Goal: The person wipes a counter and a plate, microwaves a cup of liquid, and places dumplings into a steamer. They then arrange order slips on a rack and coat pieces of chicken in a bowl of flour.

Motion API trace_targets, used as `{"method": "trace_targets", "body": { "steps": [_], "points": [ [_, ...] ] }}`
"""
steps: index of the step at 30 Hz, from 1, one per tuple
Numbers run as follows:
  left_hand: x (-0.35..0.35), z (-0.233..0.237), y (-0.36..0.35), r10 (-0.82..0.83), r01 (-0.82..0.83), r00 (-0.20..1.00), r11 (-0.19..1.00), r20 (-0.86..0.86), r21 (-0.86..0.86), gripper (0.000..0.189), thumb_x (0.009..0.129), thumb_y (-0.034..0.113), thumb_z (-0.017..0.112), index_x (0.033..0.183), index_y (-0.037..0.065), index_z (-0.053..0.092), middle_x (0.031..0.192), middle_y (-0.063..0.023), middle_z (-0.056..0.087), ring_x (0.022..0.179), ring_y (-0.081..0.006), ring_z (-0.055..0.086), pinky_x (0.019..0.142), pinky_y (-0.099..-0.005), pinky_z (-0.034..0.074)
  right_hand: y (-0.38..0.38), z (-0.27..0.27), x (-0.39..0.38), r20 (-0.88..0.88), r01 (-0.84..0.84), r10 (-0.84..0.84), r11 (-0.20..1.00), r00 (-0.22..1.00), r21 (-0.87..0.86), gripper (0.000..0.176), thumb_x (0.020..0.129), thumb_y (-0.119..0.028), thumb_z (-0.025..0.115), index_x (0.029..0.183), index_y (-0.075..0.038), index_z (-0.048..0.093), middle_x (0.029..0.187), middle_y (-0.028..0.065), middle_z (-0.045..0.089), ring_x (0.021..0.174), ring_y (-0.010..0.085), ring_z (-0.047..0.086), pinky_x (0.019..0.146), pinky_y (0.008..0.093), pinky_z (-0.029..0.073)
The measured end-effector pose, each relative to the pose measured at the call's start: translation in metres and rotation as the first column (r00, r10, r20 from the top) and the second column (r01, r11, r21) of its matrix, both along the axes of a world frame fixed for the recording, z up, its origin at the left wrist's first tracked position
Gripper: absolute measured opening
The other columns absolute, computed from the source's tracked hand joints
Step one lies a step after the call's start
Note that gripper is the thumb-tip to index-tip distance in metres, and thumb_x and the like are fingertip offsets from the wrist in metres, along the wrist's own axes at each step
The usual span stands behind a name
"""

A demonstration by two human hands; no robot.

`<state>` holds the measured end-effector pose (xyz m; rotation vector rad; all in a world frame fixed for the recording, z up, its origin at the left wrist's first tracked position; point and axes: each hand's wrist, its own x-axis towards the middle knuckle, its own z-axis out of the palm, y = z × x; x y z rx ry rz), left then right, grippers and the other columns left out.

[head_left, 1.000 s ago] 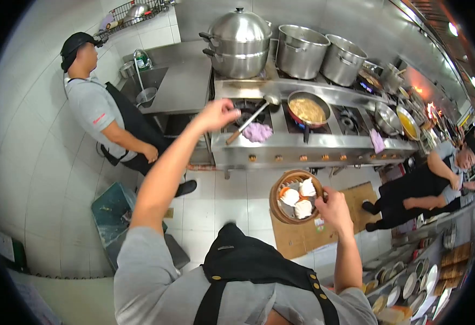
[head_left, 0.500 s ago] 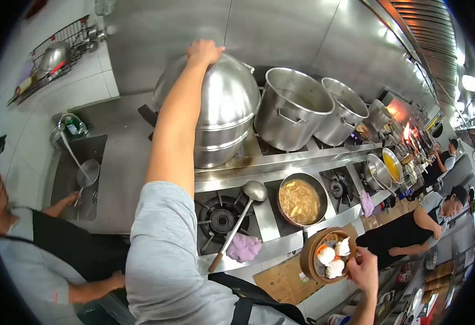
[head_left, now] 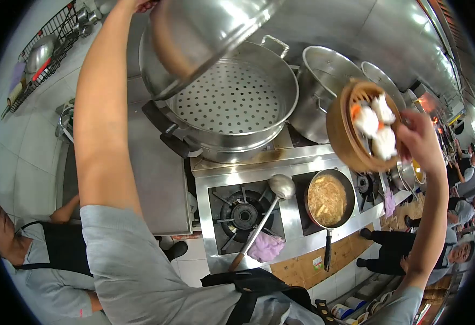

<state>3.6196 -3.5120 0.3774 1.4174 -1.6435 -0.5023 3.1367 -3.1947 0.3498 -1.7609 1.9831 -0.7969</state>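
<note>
My left hand (head_left: 144, 5), partly cut off by the top edge, holds the domed metal lid (head_left: 199, 32) raised and tilted at the steamer's left. Below it the steamer pot (head_left: 232, 142) stands open, its perforated tray (head_left: 226, 97) showing with nothing on it. At the right, my right hand (head_left: 419, 138) grips the rim of a round bamboo basket (head_left: 351, 143). Three white buns (head_left: 384, 143) with bits of orange lie in the basket, which is tilted and held in front of the tall pots.
Tall metal pots (head_left: 308, 105) stand right of the steamer. A pan of food (head_left: 327, 200), a ladle (head_left: 282, 186) and a purple cloth (head_left: 266, 247) are on the stove. One person (head_left: 59, 254) stands at the left, others (head_left: 394, 246) at the right.
My left hand has lifted the lid off the steamer, up and to the left, uncovering the perforated tray. My right hand has raised the bamboo basket from below the pan to beside the steamer.
</note>
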Motion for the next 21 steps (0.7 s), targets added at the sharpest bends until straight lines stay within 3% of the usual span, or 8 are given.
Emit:
{"method": "trace_targets", "body": {
  "steps": [4,6,8,10,12,18,21],
  "points": [
    [0.033,0.003,0.014,0.023,-0.023,0.999,1.000,-0.038,0.007,0.035,0.082,0.036,0.066,0.063,0.006,0.065,0.048,-0.0052,0.053,0.036,-0.0119,0.042,0.036,-0.0278,0.030,-0.084,-0.004,0.041,-0.027,-0.144,0.143,0.989,0.989,-0.028,0.021,0.079,-0.010,0.054,0.087,0.009,0.059,0.055,0.0058,0.056,0.041,0.0104,0.050,0.037,0.0246,0.039],
    [0.035,0.005,0.022,0.049,-0.048,0.998,0.998,-0.030,0.042,0.037,0.083,0.037,0.065,0.063,0.006,0.065,0.047,-0.0041,0.051,0.036,-0.0121,0.041,0.036,-0.0277,0.029,-0.134,-0.024,0.059,-0.058,-0.231,0.234,0.971,0.970,0.058,0.018,0.080,-0.009,0.056,0.084,0.008,0.059,0.056,0.0067,0.056,0.043,0.0113,0.052,0.039,0.0254,0.040],
    [0.032,0.005,0.024,0.031,-0.029,0.999,0.998,-0.029,0.048,0.037,0.083,0.036,0.065,0.063,0.005,0.065,0.047,-0.0041,0.051,0.036,-0.0122,0.040,0.036,-0.0278,0.029,-0.183,-0.065,0.076,0.096,-0.308,0.301,0.948,0.949,0.076,0.016,0.081,-0.008,0.057,0.079,0.008,0.058,0.057,0.0088,0.057,0.044,0.0132,0.054,0.041,0.0271,0.044],
    [0.032,0.005,0.023,0.017,-0.016,1.000,0.999,-0.024,0.049,0.037,0.084,0.036,0.065,0.063,0.005,0.064,0.047,-0.0041,0.051,0.036,-0.0124,0.039,0.036,-0.0280,0.029,-0.211,-0.097,0.107,0.118,-0.316,0.301,0.936,0.946,0.152,0.016,0.080,-0.007,0.057,0.077,0.008,0.058,0.062,0.0111,0.059,0.047,0.0159,0.058,0.041,0.0277,0.047],
    [0.030,0.003,0.018,-0.028,0.033,0.991,0.999,-0.128,0.040,0.036,0.085,0.034,0.064,0.063,0.004,0.063,0.047,-0.0048,0.051,0.036,-0.0127,0.039,0.036,-0.0283,0.029,-0.223,-0.118,0.129,0.064,-0.368,0.362,0.922,0.930,0.120,0.018,0.078,-0.008,0.057,0.076,0.010,0.058,0.059,0.0124,0.059,0.045,0.0170,0.058,0.041,0.0277,0.049],
    [0.040,0.001,0.016,-0.015,0.025,0.987,0.998,-0.161,0.058,0.037,0.086,0.032,0.063,0.061,0.005,0.060,0.046,-0.0047,0.049,0.036,-0.0132,0.041,0.036,-0.0281,0.030,-0.245,-0.178,0.160,0.191,-0.434,0.393,0.858,0.899,0.274,0.020,0.075,-0.005,0.057,0.083,0.013,0.060,0.060,0.0145,0.059,0.047,0.0210,0.061,0.041,0.0306,0.050],
    [0.044,0.000,0.021,-0.019,0.031,0.983,0.997,-0.183,0.065,0.037,0.086,0.032,0.063,0.060,0.005,0.060,0.046,-0.0049,0.049,0.035,-0.0134,0.042,0.036,-0.0279,0.030,-0.257,-0.203,0.171,0.129,-0.441,0.425,0.816,0.896,0.374,0.021,0.075,-0.006,0.057,0.084,0.012,0.061,0.062,0.0151,0.061,0.049,0.0235,0.062,0.042,0.0310,0.050]
  ]
}}
